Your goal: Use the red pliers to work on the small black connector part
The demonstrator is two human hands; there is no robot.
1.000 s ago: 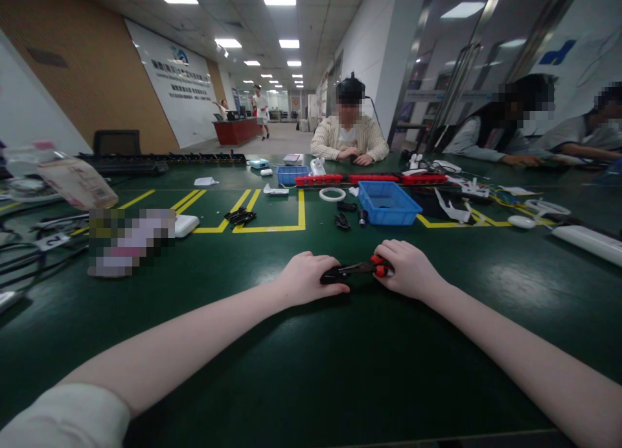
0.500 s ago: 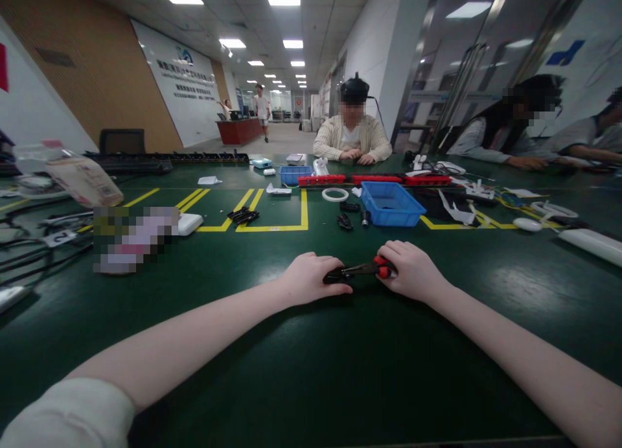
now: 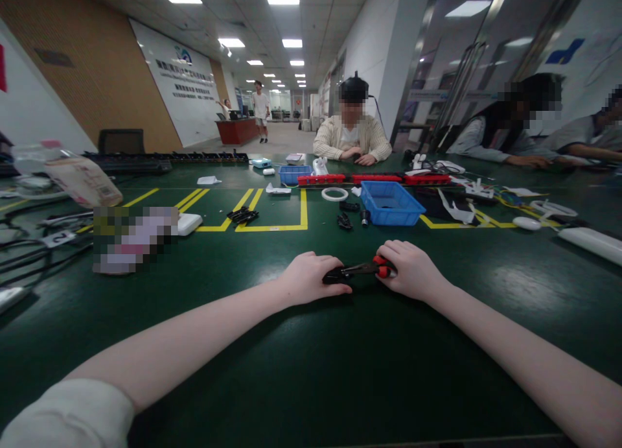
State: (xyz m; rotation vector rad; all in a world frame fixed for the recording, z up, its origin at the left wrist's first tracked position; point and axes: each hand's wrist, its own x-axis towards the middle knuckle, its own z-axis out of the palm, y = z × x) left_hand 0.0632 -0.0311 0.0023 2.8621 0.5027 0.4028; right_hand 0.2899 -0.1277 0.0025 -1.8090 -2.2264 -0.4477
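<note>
The left hand [image 3: 313,279] is closed around a small glossy black part [image 3: 334,276]; the right hand [image 3: 409,271] grips slim dark-metal pliers [image 3: 360,268] by their red handles. Between these 2 hands, over the dark green bench [image 3: 340,370], the pliers' long axis runs sideways, nose meeting the part; whether it bites, I cannot tell.

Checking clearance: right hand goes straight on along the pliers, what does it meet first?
The black part in the left hand: the pliers in the right hand point at it. Their tips look to be at or on it, but depth and contact are unclear.
</note>
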